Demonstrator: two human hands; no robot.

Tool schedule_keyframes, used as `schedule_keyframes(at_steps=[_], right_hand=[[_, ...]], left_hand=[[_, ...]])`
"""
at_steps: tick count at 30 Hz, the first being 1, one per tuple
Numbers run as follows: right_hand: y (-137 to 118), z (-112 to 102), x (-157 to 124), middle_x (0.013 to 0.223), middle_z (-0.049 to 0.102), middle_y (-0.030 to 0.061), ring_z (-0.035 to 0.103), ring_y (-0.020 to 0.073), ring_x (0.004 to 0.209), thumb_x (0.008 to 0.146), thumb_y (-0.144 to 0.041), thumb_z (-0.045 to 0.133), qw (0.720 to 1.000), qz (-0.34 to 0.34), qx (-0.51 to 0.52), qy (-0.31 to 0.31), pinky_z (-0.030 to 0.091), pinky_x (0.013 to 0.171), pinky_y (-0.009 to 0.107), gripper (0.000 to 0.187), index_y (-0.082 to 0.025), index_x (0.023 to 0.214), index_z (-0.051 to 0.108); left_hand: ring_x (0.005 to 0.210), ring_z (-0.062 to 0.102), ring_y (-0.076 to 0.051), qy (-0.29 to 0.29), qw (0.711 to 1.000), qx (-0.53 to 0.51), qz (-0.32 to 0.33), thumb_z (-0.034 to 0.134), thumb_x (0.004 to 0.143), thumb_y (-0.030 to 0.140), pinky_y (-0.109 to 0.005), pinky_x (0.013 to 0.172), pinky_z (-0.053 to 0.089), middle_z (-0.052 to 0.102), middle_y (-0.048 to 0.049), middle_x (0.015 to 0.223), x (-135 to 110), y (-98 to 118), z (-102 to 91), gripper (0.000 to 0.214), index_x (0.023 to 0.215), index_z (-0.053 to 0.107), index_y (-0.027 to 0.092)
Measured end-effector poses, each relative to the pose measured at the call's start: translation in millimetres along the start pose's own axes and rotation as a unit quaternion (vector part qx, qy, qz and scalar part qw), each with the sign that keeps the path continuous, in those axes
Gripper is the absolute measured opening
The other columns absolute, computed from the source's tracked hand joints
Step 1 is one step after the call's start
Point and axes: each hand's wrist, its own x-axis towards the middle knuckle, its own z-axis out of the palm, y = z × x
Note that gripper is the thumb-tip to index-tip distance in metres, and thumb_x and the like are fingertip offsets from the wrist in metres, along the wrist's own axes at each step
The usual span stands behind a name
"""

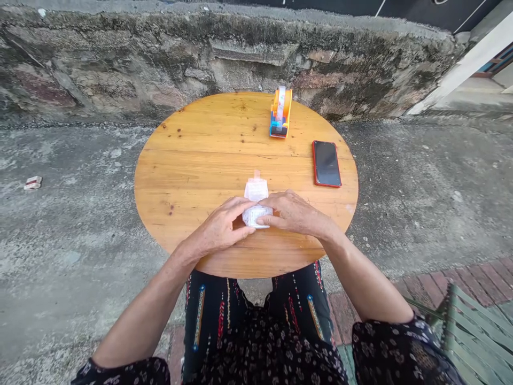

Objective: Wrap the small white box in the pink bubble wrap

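Observation:
A small white packet [255, 216], which looks like folded paper with faint print, lies near the front middle of the table. Its flap [256, 189] points away from me, and a short strip of clear tape [257, 174] sticks out past the flap's far end. My left hand [225, 224] grips the packet's left side between thumb and fingers. From the right, my right hand [295, 213] presses on it, thumb on the near face and fingertips at the fold. The fingertips of both hands meet there and cover part of the packet.
An orange and blue tape dispenser [280, 113] stands at the back of the round wooden table [192, 155]. A phone in a red case [326, 163] lies at the right. Behind runs a stone wall [160, 69]; a green slatted chair [476, 326] stands at lower right.

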Motion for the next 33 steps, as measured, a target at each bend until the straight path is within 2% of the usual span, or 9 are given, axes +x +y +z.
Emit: schedule_keyframes(at_steps=[8,12,14,18,23,29,33], right_hand=[[-3.5,5.9,-10.4,0.103,0.073,0.008,0.064,0.024,0.09,0.093,-0.045,0.055,0.999,0.034,-0.011,0.016,0.042,0.079,0.036,0.037,-0.019,0.118,0.061],[-3.4,13.2,-15.5,0.124,0.065,0.0128,0.061,0.0299,0.108,0.085,-0.044,0.066,0.998,0.038,-0.033,0.049,0.044,0.09,0.044,0.054,-0.018,0.13,0.054],[-2.1,16.6,-15.0,0.129,0.062,0.0141,0.059,0.0303,0.112,0.084,-0.041,0.067,0.996,0.039,-0.034,0.074,0.044,0.093,0.046,0.052,-0.018,0.129,0.054],[1.8,17.5,-9.1,0.118,0.068,0.0099,0.062,0.0253,0.103,0.087,-0.04,0.065,0.994,0.041,0.018,0.101,0.046,0.089,0.039,0.044,-0.021,0.125,0.057],[12.9,12.5,-0.4,0.103,0.072,0.0048,0.064,0.0184,0.087,0.085,-0.04,0.066,0.99,0.052,0.094,0.092,0.045,0.078,0.031,0.037,-0.02,0.116,0.063],[25.4,4.7,9.8,0.095,0.071,0.004,0.061,0.0159,0.08,0.083,-0.044,0.068,0.985,0.059,0.153,0.053,0.043,0.073,0.029,0.035,-0.019,0.108,0.069],[35.3,0.8,18.3,0.092,0.068,0.0038,0.057,0.0139,0.075,0.083,-0.049,0.067,0.986,0.049,0.154,0.045,0.04,0.068,0.027,0.034,-0.02,0.1,0.072]], left_hand=[[0.115,0.057,-0.025,-0.02,1.0,-0.012,-0.003,0.065,0.084,0.032,-0.04,0.1,0.045,0.063,-0.0065,0.125,12.7,1.7,-11.9,0.041,0.123,0.061,0.023],[0.111,0.06,-0.023,-0.035,0.998,-0.041,-0.026,0.068,0.082,0.034,-0.037,0.097,0.047,0.065,-0.0049,0.123,17.3,1.4,-16.2,0.04,0.12,0.065,0.024],[0.108,0.062,-0.024,-0.04,0.996,-0.062,-0.046,0.068,0.081,0.035,-0.037,0.095,0.048,0.067,-0.0047,0.122,19.4,-1.0,-17.2,0.042,0.121,0.065,0.025],[0.101,0.065,-0.023,-0.062,0.985,-0.136,-0.089,0.069,0.08,0.038,-0.036,0.089,0.051,0.07,-0.0051,0.114,24.2,-11.1,-18.0,0.045,0.122,0.064,0.023],[0.096,0.066,-0.023,-0.085,0.965,-0.213,-0.124,0.067,0.08,0.042,-0.033,0.082,0.052,0.072,-0.0063,0.107,33.5,-22.4,-19.2,0.044,0.117,0.065,0.018],[0.091,0.065,-0.021,-0.095,0.965,-0.207,-0.128,0.063,0.083,0.047,-0.032,0.08,0.05,0.071,-0.0052,0.101,43.3,-29.1,-21.4,0.04,0.111,0.068,0.018],[0.086,0.063,-0.02,-0.072,0.971,-0.173,-0.146,0.058,0.085,0.05,-0.03,0.075,0.048,0.071,-0.003,0.093,45.7,-28.3,-20.8,0.036,0.098,0.07,0.018]])
